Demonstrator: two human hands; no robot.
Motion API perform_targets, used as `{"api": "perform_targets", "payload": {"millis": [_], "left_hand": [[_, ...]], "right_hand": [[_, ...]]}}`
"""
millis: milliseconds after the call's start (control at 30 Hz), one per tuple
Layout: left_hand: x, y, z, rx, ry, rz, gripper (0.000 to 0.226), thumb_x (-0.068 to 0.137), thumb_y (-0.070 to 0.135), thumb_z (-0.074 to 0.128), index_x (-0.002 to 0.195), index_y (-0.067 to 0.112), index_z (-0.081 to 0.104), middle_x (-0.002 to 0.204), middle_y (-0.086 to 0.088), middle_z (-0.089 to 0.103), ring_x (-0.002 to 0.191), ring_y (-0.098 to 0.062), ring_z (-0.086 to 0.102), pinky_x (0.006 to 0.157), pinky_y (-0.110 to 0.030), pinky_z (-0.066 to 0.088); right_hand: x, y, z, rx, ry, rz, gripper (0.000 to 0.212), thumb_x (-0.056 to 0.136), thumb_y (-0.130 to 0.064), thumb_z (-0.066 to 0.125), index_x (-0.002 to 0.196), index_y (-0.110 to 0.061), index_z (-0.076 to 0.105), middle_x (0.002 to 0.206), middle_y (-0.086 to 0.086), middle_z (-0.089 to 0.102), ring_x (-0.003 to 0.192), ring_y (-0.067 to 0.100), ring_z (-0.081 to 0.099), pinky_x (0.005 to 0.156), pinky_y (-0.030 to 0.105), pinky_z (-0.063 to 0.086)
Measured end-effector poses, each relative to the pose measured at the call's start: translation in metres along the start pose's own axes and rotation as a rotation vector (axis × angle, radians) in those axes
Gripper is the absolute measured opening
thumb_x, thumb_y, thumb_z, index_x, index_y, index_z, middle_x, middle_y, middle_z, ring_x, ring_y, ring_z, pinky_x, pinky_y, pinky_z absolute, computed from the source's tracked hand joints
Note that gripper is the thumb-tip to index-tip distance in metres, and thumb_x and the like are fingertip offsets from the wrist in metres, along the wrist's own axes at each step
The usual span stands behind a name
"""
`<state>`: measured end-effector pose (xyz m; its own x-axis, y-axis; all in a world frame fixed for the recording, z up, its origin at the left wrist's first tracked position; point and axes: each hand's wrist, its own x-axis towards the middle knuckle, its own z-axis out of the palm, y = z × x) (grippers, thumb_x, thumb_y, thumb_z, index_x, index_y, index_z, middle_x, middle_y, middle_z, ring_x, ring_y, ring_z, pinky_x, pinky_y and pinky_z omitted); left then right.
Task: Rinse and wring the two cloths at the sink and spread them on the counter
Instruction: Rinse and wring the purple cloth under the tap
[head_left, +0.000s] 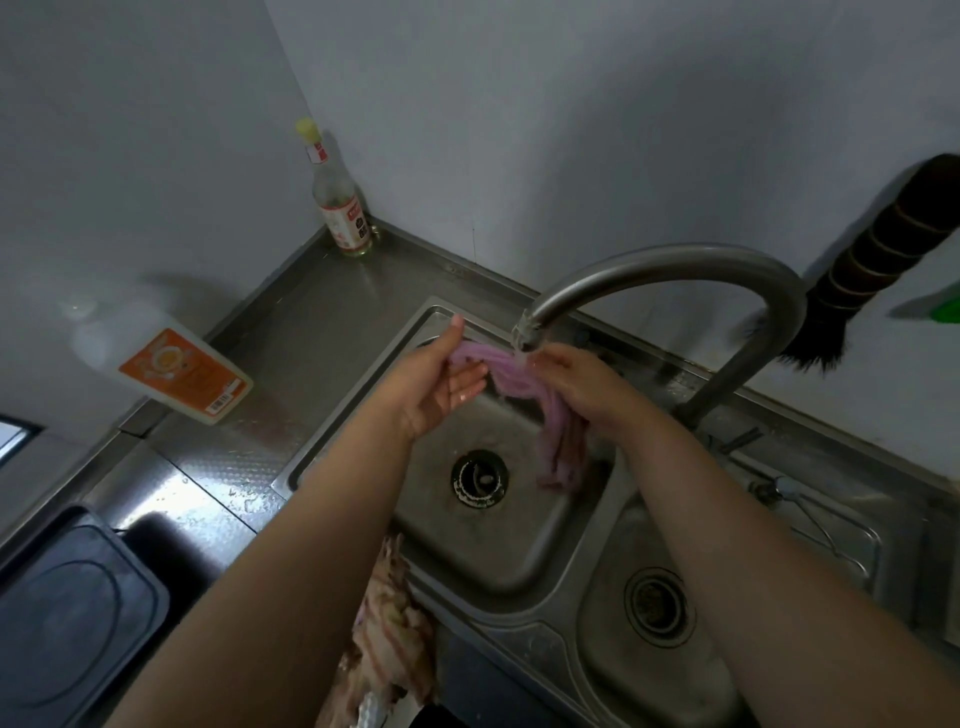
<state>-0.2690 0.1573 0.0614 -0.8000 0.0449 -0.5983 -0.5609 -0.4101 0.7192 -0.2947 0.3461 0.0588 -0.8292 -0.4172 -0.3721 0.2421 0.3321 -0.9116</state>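
Holding the pink cloth (511, 387) under the faucet (675, 270), both hands' grip seemingly pinches it: left hand (441, 384), right hand (582, 384).

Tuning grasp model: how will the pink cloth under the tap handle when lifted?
Probably floppy: the pink striped cloth sags in folds between both hands. Likely heavy for its size and dripping, since it sits beneath the curved steel tap.

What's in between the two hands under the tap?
In the head view, the pink cloth stretches between the left hand and right hand.
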Motion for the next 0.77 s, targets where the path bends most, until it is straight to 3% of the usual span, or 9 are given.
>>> {"api": "perform_targets", "payload": {"millis": [67,167,267,401,534,634,768], "left_hand": [[0.001,0.005,0.0,-0.045,-0.065,0.03,0.034,0.093,0.038,0.054,0.074,0.011,0.063,0.068,-0.004,0.069,0.066,-0.014,0.067,0.071,-0.026,0.057],[0.001,0.002,0.011,-0.027,-0.129,0.079,0.037,0.097,0.037,0.047,0.076,0.009,0.059,0.06,-0.003,0.063,0.059,-0.014,0.063,0.066,-0.026,0.056],[0.001,-0.007,0.018,-0.035,-0.129,0.119,0.045,0.102,0.038,0.036,0.081,0.005,0.057,0.066,-0.008,0.067,0.06,-0.016,0.066,0.062,-0.027,0.058],[-0.001,-0.006,0.013,0.175,-0.135,0.239,0.045,0.1,0.035,0.04,0.075,0.002,0.056,0.063,-0.008,0.066,0.06,-0.015,0.064,0.059,-0.022,0.054],[-0.003,0.001,0.004,0.605,-0.21,0.234,0.03,0.099,0.03,0.049,0.087,0.004,0.06,0.071,-0.005,0.061,0.066,-0.015,0.056,0.068,-0.026,0.051],[-0.009,0.002,0.007,0.698,-0.225,0.172,0.028,0.101,0.025,0.047,0.076,0.015,0.057,0.06,0.003,0.056,0.057,-0.009,0.053,0.059,-0.02,0.051],[-0.011,0.003,0.014,0.771,-0.074,0.368,0.039,0.097,0.034,0.053,0.067,0.01,0.06,0.054,0.008,0.055,0.05,-0.001,0.048,0.056,-0.02,0.042]], "right_hand": [[-0.003,-0.004,-0.003,-0.004,-0.154,0.006,0.023,0.092,-0.028,0.058,0.1,-0.01,0.069,0.089,-0.006,0.067,0.08,0.003,0.062,0.068,0.012,0.049],[-0.006,-0.012,0.0,0.151,-0.221,0.032,0.031,0.093,-0.021,0.058,0.108,0.005,0.063,0.09,0.007,0.064,0.081,0.014,0.059,0.067,0.018,0.049],[-0.008,-0.014,0.005,0.285,-0.186,0.086,0.029,0.099,-0.025,0.047,0.089,-0.007,0.066,0.074,0.001,0.064,0.065,0.01,0.059,0.058,0.021,0.046],[-0.003,-0.004,0.011,0.028,-0.033,0.034,0.027,0.094,-0.032,0.059,0.089,-0.006,0.06,0.078,0.008,0.059,0.069,0.018,0.056,0.061,0.028,0.045],[-0.006,-0.007,0.008,0.173,-0.159,-0.01,0.009,0.096,-0.018,0.056,0.103,-0.014,0.058,0.07,-0.012,0.061,0.06,0.0,0.055,0.056,0.017,0.042],[-0.008,-0.014,0.008,-0.043,-0.18,-0.111,0.009,0.092,-0.009,0.06,0.094,-0.018,0.061,0.079,-0.009,0.063,0.063,-0.013,0.058,0.064,0.011,0.046],[-0.007,-0.011,0.012,-0.111,-0.228,-0.135,0.017,0.095,-0.016,0.058,0.08,-0.024,0.06,0.079,-0.003,0.062,0.07,-0.007,0.057,0.074,0.015,0.046]]}}
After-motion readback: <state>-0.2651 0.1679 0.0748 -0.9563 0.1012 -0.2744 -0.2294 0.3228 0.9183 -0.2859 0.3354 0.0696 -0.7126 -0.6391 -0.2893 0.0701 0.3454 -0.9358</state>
